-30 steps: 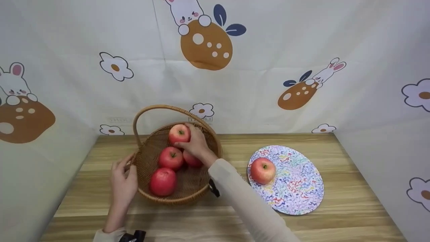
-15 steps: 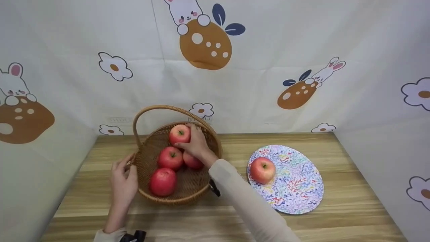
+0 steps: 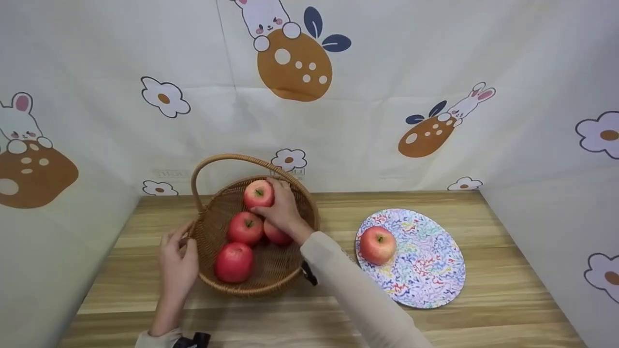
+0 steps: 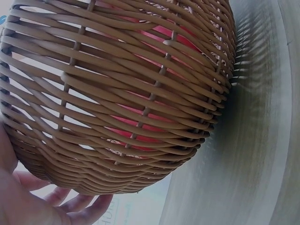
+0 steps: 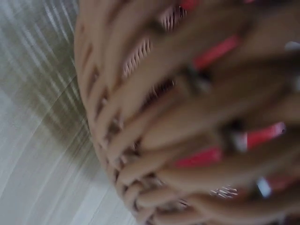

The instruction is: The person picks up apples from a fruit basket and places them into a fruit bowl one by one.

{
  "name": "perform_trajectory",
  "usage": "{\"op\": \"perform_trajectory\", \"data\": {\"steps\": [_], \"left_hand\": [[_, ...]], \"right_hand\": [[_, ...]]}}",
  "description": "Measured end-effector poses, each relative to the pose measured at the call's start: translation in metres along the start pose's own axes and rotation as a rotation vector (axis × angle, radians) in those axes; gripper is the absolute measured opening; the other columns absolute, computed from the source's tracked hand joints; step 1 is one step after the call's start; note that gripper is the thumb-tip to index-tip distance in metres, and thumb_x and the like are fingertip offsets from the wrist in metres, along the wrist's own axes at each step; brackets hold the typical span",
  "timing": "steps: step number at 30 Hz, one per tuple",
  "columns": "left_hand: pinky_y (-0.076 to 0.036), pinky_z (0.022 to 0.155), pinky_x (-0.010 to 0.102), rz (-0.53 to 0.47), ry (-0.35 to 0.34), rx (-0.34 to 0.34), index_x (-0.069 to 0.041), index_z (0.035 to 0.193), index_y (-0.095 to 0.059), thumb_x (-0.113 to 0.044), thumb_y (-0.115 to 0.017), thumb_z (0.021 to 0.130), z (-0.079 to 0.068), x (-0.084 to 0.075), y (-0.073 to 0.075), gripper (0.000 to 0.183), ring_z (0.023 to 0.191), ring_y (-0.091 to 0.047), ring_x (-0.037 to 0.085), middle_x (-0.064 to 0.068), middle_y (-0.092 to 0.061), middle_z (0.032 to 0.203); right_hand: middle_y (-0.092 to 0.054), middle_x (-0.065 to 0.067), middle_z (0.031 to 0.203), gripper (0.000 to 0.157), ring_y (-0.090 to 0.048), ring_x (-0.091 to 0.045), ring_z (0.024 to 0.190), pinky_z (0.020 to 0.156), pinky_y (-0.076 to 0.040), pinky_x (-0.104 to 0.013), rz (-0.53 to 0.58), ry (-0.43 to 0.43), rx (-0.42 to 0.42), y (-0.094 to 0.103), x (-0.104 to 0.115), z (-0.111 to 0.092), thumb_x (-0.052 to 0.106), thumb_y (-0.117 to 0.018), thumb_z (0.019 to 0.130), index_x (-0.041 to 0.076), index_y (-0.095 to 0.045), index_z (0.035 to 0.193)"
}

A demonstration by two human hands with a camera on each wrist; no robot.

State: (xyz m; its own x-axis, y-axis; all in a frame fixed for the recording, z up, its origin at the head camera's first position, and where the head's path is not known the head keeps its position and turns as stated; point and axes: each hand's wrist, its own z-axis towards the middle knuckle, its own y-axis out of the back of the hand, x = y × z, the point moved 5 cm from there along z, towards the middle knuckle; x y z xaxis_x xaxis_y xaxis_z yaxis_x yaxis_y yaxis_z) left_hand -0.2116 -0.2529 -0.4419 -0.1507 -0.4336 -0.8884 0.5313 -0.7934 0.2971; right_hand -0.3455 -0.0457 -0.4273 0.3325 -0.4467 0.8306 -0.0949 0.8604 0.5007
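Note:
In the head view a brown wicker basket [image 3: 208, 253] with a tall arched handle holds several red apples. My right hand [image 3: 284, 203] reaches in over its right side and grips the apple [image 3: 257, 194] at the back, thumb in front and fingers behind. Just below lie a middle apple [image 3: 245, 228] and another apple [image 3: 274, 233] partly hidden by my wrist; a darker red apple [image 3: 234, 262] sits nearest me. My left hand [image 3: 178, 258] holds the basket's left rim. In the left wrist view its fingers [image 4: 89, 208] curve by the woven edge.
Right of the basket, a round plate [image 3: 425, 275] with a multicoloured squiggle pattern carries one apple [image 3: 377, 245] near its left edge. Both stand on a wood-grain table [image 3: 503, 290]. Printed fabric [image 3: 362, 145] encloses the back and sides.
Almost nothing differs; both hands keep their places on the basket and the back apple. The head view has shifted very slightly.

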Motion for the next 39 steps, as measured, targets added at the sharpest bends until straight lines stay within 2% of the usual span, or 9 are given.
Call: {"op": "perform_trajectory", "data": {"steps": [9, 16, 18, 22, 25, 35, 39], "left_hand": [[-0.046, 0.085, 0.006, 0.010, 0.033, 0.035, 0.014, 0.139, -0.059, 0.008, -0.046, 0.098, 0.001, 0.003, 0.001, 0.044, 0.115, -0.059, 0.046, 0.031, -0.052, 0.129], [-0.043, 0.087, 0.006, 0.010, 0.031, 0.028, 0.012, 0.139, -0.061, 0.009, -0.046, 0.098, 0.002, 0.002, 0.001, 0.044, 0.114, -0.060, 0.044, 0.031, -0.052, 0.130], [-0.043, 0.087, 0.006, 0.018, 0.029, 0.028, 0.013, 0.138, -0.061, 0.008, -0.046, 0.098, 0.001, 0.002, 0.002, 0.044, 0.109, -0.061, 0.037, 0.030, -0.053, 0.130], [-0.042, 0.088, 0.006, 0.044, 0.031, 0.019, 0.013, 0.137, -0.062, 0.006, -0.047, 0.097, 0.000, 0.001, 0.002, 0.043, 0.099, -0.058, 0.014, 0.027, -0.055, 0.129], [-0.040, 0.089, 0.006, 0.056, 0.026, 0.009, 0.012, 0.137, -0.063, 0.006, -0.047, 0.097, 0.000, 0.000, 0.002, 0.043, 0.096, -0.054, 0.006, 0.026, -0.057, 0.128], [-0.041, 0.088, 0.006, 0.050, 0.007, 0.000, 0.012, 0.135, -0.065, 0.008, -0.048, 0.096, 0.001, 0.000, 0.002, 0.043, 0.099, -0.059, 0.022, 0.027, -0.057, 0.125], [-0.041, 0.087, 0.005, 0.044, 0.007, 0.003, 0.013, 0.135, -0.063, 0.008, -0.048, 0.096, 0.001, 0.003, 0.001, 0.043, 0.104, -0.061, 0.033, 0.029, -0.056, 0.126]], "right_hand": [[-0.055, -0.022, 0.139, 0.074, -0.055, -0.037, 0.131, 0.116, -0.044, -0.047, -0.015, 0.041, -0.022, 0.000, 0.005, -0.003, 0.009, -0.091, 0.080, -0.004, -0.054, 0.144], [-0.054, -0.023, 0.141, 0.076, -0.054, -0.037, 0.133, 0.117, -0.044, -0.046, 0.007, 0.029, -0.017, 0.002, 0.009, -0.009, 0.010, -0.090, 0.082, -0.004, -0.053, 0.146], [-0.054, -0.022, 0.141, 0.077, -0.054, -0.037, 0.133, 0.117, -0.044, -0.046, 0.011, 0.028, -0.022, 0.003, 0.009, -0.010, 0.010, -0.091, 0.081, -0.005, -0.053, 0.146], [-0.054, -0.022, 0.140, 0.077, -0.054, -0.037, 0.133, 0.117, -0.044, -0.046, 0.037, 0.024, -0.020, 0.005, 0.009, -0.014, 0.009, -0.091, 0.081, -0.006, -0.053, 0.146], [-0.055, -0.020, 0.139, 0.076, -0.054, -0.036, 0.133, 0.117, -0.045, -0.045, 0.038, 0.014, -0.011, 0.007, 0.010, -0.018, 0.010, -0.091, 0.081, -0.005, -0.053, 0.146], [-0.056, -0.020, 0.136, 0.077, -0.057, -0.036, 0.129, 0.115, -0.047, -0.045, 0.013, 0.041, -0.027, 0.011, 0.014, -0.028, 0.012, -0.093, 0.079, -0.003, -0.055, 0.144], [-0.056, -0.021, 0.136, 0.078, -0.057, -0.037, 0.130, 0.115, -0.047, -0.047, 0.017, 0.069, -0.030, 0.013, 0.016, -0.032, 0.011, -0.092, 0.079, -0.005, -0.054, 0.145]]}}
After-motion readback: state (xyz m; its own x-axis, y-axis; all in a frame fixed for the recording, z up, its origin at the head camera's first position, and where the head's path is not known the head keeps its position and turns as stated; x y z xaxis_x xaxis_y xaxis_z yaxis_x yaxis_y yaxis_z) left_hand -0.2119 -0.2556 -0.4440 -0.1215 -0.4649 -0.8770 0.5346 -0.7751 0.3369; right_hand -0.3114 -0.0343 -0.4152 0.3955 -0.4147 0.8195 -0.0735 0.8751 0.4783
